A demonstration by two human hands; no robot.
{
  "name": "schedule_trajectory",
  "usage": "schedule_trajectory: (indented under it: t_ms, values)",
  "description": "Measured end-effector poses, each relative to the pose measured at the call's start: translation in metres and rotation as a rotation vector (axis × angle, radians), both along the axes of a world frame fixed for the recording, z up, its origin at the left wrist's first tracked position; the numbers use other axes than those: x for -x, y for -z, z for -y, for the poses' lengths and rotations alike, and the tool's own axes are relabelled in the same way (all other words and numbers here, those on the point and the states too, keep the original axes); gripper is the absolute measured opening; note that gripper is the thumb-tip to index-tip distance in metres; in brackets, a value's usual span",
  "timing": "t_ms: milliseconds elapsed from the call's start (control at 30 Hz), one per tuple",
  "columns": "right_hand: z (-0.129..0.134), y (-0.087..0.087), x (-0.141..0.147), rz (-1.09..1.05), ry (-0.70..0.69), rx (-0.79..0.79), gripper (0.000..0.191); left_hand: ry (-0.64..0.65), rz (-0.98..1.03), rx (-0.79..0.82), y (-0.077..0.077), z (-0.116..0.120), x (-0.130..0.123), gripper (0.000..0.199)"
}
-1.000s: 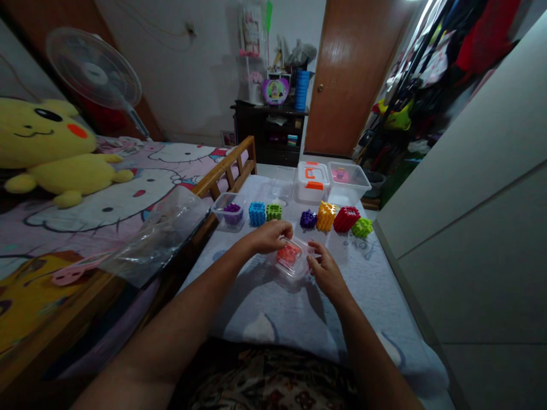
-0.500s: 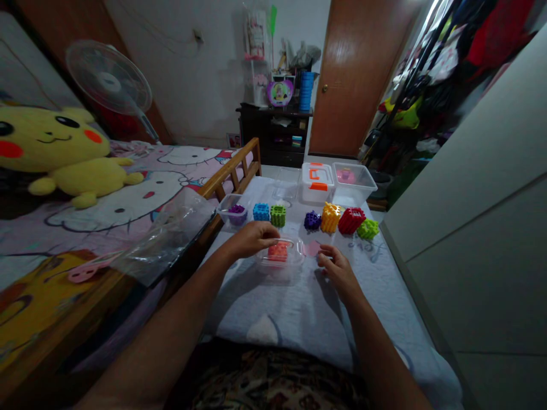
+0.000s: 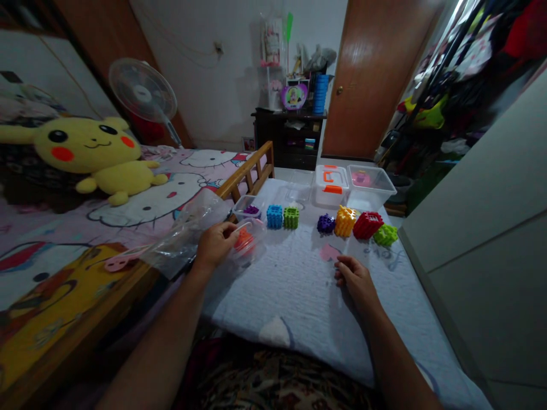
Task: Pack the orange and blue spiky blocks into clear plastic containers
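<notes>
My left hand (image 3: 216, 244) is closed on the rim of a clear plastic container (image 3: 256, 250), which is tilted at the left side of the cloth-covered table. Orange-red toy pieces (image 3: 244, 240) show inside it. Just behind stands another clear container (image 3: 240, 212) with purple pieces (image 3: 252, 210) in it. A blue block cube (image 3: 274, 217) and a green one (image 3: 291, 218) stand side by side to its right. My right hand (image 3: 352, 273) hovers low over the cloth near a pink patch (image 3: 329, 252), fingers curved and apart, holding nothing I can see.
Purple (image 3: 326, 223), yellow (image 3: 345, 221), red (image 3: 368, 225) and lime (image 3: 385, 234) toy pieces line the right side. Behind are a lidded box with orange latches (image 3: 331, 185) and an open clear bin (image 3: 371, 185). A wooden bed rail (image 3: 252, 171) edges the left; a white cabinet stands right.
My left hand has drawn the clear container with the orange-red pieces leftward, from the table's middle to beside the bed rail. The right hand stays near the pink patch.
</notes>
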State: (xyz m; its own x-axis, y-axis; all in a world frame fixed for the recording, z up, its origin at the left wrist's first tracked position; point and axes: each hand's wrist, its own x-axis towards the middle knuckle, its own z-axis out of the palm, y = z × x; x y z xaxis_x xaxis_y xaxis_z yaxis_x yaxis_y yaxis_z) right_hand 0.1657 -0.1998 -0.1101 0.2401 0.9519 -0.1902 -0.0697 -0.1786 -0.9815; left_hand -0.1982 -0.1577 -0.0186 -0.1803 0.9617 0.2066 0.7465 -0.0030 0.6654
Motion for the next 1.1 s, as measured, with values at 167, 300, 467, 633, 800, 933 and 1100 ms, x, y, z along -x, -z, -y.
schedule_trajectory:
  t_ms: [167, 300, 467, 633, 800, 933, 1100]
  values:
    - [0.0, 0.008, -0.002, 0.021, -0.009, -0.018, 0.042, -0.103, -0.196, -0.058, 0.01, 0.004, -0.001, 0.028]
    - [0.001, 0.008, -0.003, 0.052, -0.028, -0.021, 0.041, -0.147, -0.283, -0.119, 0.016, 0.007, -0.004, 0.027]
    - [0.002, 0.006, -0.002, 0.075, -0.018, -0.029, 0.04, -0.222, -0.402, -0.154, 0.02, 0.01, -0.01, 0.027]
    - [0.003, 0.006, 0.0, 0.102, -0.011, -0.029, 0.039, -0.262, -0.439, -0.14, 0.025, 0.011, -0.017, 0.026]
    - [0.004, 0.003, 0.0, 0.129, -0.022, -0.025, 0.039, -0.264, -0.284, -0.115, 0.025, 0.01, -0.016, 0.022]
    - [0.005, 0.003, 0.001, 0.135, -0.016, -0.029, 0.04, -0.259, -0.213, -0.15, 0.026, 0.01, -0.009, 0.024]
    - [0.006, 0.005, 0.001, 0.156, -0.023, -0.043, 0.042, -0.245, -0.252, -0.201, 0.032, 0.008, -0.001, 0.032]
